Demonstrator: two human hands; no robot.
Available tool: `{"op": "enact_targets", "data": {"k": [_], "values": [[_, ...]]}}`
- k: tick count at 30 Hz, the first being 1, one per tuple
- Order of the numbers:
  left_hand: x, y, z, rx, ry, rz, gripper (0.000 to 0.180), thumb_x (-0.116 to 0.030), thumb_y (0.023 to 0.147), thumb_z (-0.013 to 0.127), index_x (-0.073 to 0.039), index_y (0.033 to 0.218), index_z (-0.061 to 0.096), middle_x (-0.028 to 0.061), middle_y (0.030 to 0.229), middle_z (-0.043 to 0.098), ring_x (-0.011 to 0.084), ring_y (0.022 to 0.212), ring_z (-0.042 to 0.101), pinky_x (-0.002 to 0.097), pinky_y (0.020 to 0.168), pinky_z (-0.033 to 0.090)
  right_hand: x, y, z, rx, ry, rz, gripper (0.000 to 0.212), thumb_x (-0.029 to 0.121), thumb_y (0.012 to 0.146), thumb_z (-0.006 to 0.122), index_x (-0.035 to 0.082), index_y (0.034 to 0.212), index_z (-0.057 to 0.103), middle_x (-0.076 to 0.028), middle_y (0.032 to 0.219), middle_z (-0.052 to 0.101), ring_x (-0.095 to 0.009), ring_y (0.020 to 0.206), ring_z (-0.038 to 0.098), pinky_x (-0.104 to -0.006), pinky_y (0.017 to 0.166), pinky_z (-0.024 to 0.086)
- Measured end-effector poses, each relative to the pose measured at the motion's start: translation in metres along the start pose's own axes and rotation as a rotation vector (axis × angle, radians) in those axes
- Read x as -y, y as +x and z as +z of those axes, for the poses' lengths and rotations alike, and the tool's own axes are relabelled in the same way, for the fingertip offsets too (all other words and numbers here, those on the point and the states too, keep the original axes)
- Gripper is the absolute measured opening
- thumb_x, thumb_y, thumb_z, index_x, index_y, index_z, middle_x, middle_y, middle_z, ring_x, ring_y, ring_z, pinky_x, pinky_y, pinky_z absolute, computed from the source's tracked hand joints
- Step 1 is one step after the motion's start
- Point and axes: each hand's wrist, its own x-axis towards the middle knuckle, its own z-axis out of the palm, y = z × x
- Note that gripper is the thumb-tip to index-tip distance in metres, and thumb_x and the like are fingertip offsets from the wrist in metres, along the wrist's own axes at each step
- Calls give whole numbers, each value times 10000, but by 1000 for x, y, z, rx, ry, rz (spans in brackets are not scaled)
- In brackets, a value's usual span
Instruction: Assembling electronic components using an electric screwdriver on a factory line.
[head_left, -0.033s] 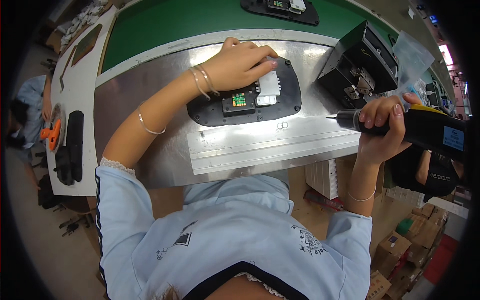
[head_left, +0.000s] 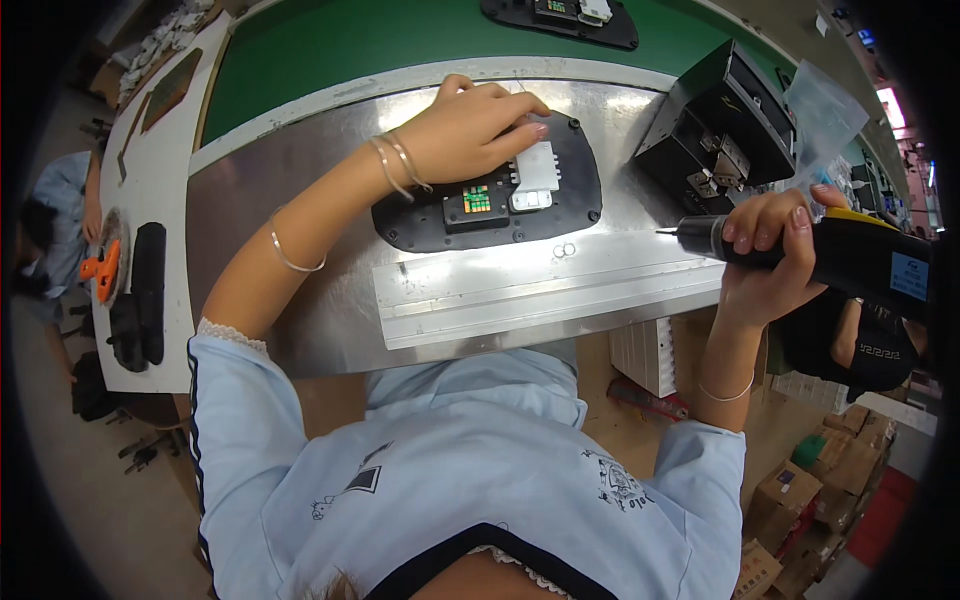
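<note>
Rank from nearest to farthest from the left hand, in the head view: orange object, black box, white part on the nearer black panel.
1. White part: beside the left hand, slightly right.
2. Black box: farther right.
3. Orange object: far left, on the white table.

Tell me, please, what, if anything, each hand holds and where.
The right hand grips a black power screwdriver around its body, just behind the nose. The left hand is over the black panel; whether it holds anything is unclear.

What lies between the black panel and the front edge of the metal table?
The head view shows a long silvery strip with two small ring shapes near its far edge.
</note>
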Motion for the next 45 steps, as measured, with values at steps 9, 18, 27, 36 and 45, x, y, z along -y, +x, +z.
{"op": "enact_targets", "data": {"k": [9,18,27,36,45], "values": [[-14,-27,-11,27,124,78,529,-528,865,623,-120,1201,630,98,1109,668,254,1172,541,471,1065,246,9,48,-31,3,-118,-27,266,123,899,508,57,1140,417,-37,656,424,-165,570,458,-331,590,424],[-18,-33,-2,-25,79,41,655,-531,744,729,-119,1237,603,76,1128,646,249,1165,533,433,1026,280,-19,74,-27,-28,-195,-138,187,-31,851,573,15,1021,510,-69,622,488,-170,504,488,-327,511,435],[-14,-35,8,-71,19,12,624,-494,730,742,-122,1212,605,53,1110,636,242,1121,538,402,980,308,-22,76,-17,0,-263,-38,110,-5,868,561,20,962,510,-56,617,472,-154,489,468,-307,497,414],[-13,-35,13,-123,6,36,593,-514,745,728,-126,1177,604,37,1074,632,242,1139,525,426,991,306,-30,54,58,83,-92,135,496,54,878,552,-82,1322,378,-48,608,447,-140,466,452,-293,478,412],[-11,-35,14,-136,-17,55,630,-550,743,729,-119,1183,600,46,1151,600,259,1169,502,444,989,309,-64,44,86,125,51,132,268,40,876,566,27,1131,485,-52,606,435,-151,474,455,-317,471,415]]}}
